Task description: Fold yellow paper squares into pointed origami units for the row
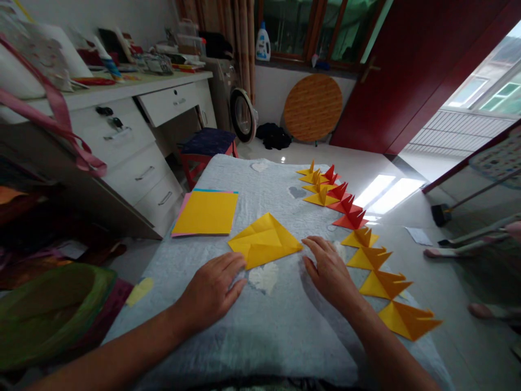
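Observation:
A yellow sheet of origami paper, creased and partly folded into a kite-like shape, lies flat on the cloth-covered table. My left hand rests at its lower left edge, fingertips touching the paper, fingers stretched and thumb apart. Beside the paper's right corner is my right hand, its fingers extended and the thumb held away; the fingertips are at or just off the corner. Nothing is gripped in either hand. Behind my left hand sits a stack of square paper, yellow on top, with pink and blue edges showing.
Folded yellow paper pieces and red ones stand in rows along the table's right side. A white desk with drawers is at the left, near a stool. A green mesh basket stands at lower left.

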Demonstrator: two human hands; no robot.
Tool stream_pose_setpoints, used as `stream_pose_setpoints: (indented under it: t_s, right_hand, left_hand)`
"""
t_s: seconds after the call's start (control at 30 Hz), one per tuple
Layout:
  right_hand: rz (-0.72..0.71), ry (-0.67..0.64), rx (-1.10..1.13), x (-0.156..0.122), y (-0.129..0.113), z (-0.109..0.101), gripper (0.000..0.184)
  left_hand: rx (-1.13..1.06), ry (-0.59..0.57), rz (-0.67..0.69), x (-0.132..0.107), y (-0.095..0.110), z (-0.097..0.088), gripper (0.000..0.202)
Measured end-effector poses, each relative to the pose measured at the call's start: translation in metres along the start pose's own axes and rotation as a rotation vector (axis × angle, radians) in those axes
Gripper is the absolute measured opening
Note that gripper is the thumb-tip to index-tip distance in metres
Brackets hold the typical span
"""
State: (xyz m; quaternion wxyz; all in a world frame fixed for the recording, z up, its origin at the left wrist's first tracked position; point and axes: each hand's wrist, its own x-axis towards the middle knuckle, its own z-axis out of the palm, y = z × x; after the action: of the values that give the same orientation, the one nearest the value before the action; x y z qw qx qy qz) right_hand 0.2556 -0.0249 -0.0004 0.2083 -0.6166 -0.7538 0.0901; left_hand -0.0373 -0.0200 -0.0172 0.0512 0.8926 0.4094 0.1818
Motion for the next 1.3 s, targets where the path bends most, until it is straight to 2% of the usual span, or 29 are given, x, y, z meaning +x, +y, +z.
stream_pose_setpoints:
  t_s: [0.07,0.2,0.3,0.37,0.47,0.57,0.67,0.77,0.87,0.97,1.1,1.2,1.3]
  right_hand:
    - [-0.015,-0.073,0.075,0.006,-0.012,0.002,0.044]
    - [-0.003,-0.168,0.105,0.020,-0.032,0.014,0.056]
    - [0.033,-0.196,0.077,0.026,-0.036,0.022,0.041]
    - [0.026,-0.168,0.081,0.027,-0.033,0.024,0.028]
    - [-0.022,-0.032,0.145,0.025,-0.025,0.021,0.021]
    - [-0.046,0.127,0.264,0.024,-0.015,0.017,0.018]
    - [-0.071,0.233,0.380,0.024,-0.006,0.016,0.018]
    - [-0.126,0.303,0.461,0.026,0.001,0.018,0.020]
    - [-0.156,0.302,0.508,0.027,0.005,0.020,0.022]
    - [-0.170,0.226,0.512,0.026,0.006,0.021,0.025]
    - [-0.189,0.148,0.471,0.023,0.006,0.024,0.035]
    - [-0.216,0.149,0.349,0.019,0.004,0.024,0.042]
    - [-0.264,0.167,0.215,0.016,-0.001,0.023,0.042]
  left_hand:
    - [-0.028,-0.008,-0.052,0.013,0.000,-0.003,0.042]
    - [-0.113,-0.056,-0.016,0.035,-0.001,-0.006,0.076]
    - [-0.148,-0.114,0.061,0.041,-0.005,-0.006,0.093]
    - [-0.145,-0.142,0.091,0.041,-0.009,-0.006,0.098]
    - [-0.133,-0.137,0.096,0.040,-0.017,-0.005,0.092]
    - [-0.119,-0.081,0.089,0.040,-0.023,-0.004,0.078]
    - [-0.123,0.015,0.093,0.042,-0.027,-0.004,0.063]
    - [-0.155,0.153,0.162,0.044,-0.028,-0.005,0.046]
    - [-0.173,0.305,0.218,0.044,-0.026,-0.008,0.032]
    - [-0.107,0.400,0.282,0.044,-0.019,-0.010,0.022]
    - [0.110,0.403,0.400,0.045,-0.006,-0.009,0.015]
    - [0.212,0.378,0.395,0.046,0.002,-0.008,0.017]
    - [0.296,0.361,0.351,0.047,0.005,-0.005,0.023]
